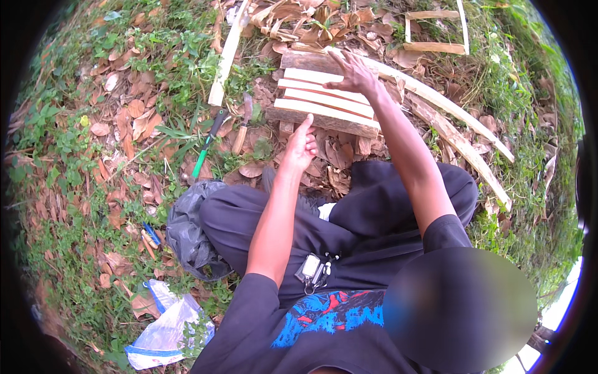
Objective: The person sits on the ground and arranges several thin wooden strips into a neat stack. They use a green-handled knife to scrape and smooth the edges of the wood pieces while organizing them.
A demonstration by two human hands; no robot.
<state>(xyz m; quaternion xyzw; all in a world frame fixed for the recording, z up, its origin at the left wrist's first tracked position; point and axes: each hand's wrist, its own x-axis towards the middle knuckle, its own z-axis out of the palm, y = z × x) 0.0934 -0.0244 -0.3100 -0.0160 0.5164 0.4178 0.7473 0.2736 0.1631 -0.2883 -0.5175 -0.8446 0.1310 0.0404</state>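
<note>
Slats (324, 103) apparently being aligned; right hand (358, 75) spread, left hand (301, 147) half-open, both seemingly empty; careful steadying called for.

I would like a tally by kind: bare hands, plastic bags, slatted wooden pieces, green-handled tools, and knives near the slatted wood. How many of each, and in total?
Bare hands: 2 (left hand, right hand)
Plastic bags: 2 (black bag, whitish bag)
Slatted wooden piece: 1
Green-handled tool: 1
Knife: 1
Total: 7
</note>
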